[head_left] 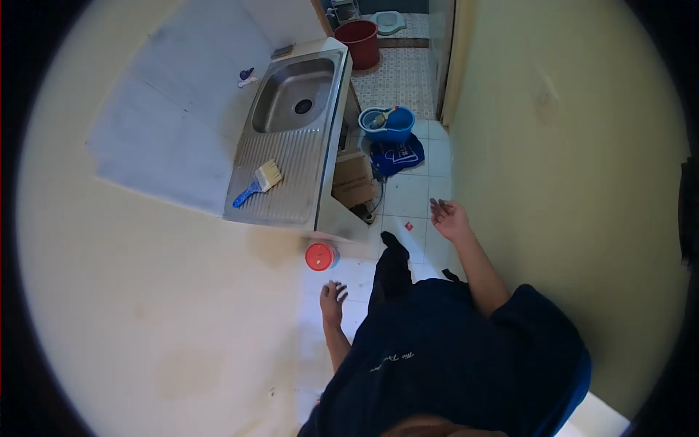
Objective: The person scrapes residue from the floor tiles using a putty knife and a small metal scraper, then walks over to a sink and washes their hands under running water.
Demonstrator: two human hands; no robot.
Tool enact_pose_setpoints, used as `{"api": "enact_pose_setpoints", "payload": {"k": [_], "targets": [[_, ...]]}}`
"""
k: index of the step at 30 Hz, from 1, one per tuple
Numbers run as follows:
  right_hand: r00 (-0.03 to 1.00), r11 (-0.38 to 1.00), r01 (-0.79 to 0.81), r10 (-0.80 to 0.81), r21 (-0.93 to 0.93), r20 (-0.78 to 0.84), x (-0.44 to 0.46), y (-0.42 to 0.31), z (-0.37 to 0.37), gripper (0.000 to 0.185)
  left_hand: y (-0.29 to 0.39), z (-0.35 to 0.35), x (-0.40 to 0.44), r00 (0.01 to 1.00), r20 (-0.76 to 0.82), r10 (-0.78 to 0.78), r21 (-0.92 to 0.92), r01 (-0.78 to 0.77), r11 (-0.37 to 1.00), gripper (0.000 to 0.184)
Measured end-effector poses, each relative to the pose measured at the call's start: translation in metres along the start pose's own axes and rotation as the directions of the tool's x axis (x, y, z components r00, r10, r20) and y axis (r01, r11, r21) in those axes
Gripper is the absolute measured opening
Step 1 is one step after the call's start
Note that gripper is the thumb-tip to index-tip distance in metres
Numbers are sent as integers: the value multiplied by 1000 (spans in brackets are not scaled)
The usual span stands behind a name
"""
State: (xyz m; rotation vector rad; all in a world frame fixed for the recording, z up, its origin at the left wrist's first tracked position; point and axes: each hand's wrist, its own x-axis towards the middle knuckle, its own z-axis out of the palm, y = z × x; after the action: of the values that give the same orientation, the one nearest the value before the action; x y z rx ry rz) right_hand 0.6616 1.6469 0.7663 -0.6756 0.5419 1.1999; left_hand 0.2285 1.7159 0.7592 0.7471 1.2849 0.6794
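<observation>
My left hand [333, 302] hangs low on the left with its fingers loosely bent and apart, holding nothing I can see. Just beyond its fingertips, a container with a red lid [319, 256] stands on the floor; the hand is apart from it. On the right, my right hand [448, 218] is raised near the wall, palm partly up, fingers spread and slightly curled around nothing. A wide paintbrush [259, 182] with a blue handle and pale bristles lies on the ribbed drainboard of the steel sink [284, 149].
A blue bucket [393, 132] with another brush [381, 118] in it stands by a dark blue cloth [397, 155]. Cardboard [353, 178] sits under the sink. A small red piece [409, 226] lies on the tiles. Farther back is a red bin [357, 45]. Walls flank the narrow passage.
</observation>
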Motion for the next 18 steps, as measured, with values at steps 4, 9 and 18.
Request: {"api": "enact_pose_setpoints", "payload": {"k": [4,9,18], "targets": [[999,988,30,-27,153,-18,57,-18,-28,27,73,55,65,948,317,20,-196,45,980,30],[999,999,-42,42,35,11,139,-45,27,31,131,108,162,774,629,78,-344,187,920,33],[962,947,-88,161,-310,219,204,-20,306,25,229,186,284,689,634,351,-654,236,719,48]]}}
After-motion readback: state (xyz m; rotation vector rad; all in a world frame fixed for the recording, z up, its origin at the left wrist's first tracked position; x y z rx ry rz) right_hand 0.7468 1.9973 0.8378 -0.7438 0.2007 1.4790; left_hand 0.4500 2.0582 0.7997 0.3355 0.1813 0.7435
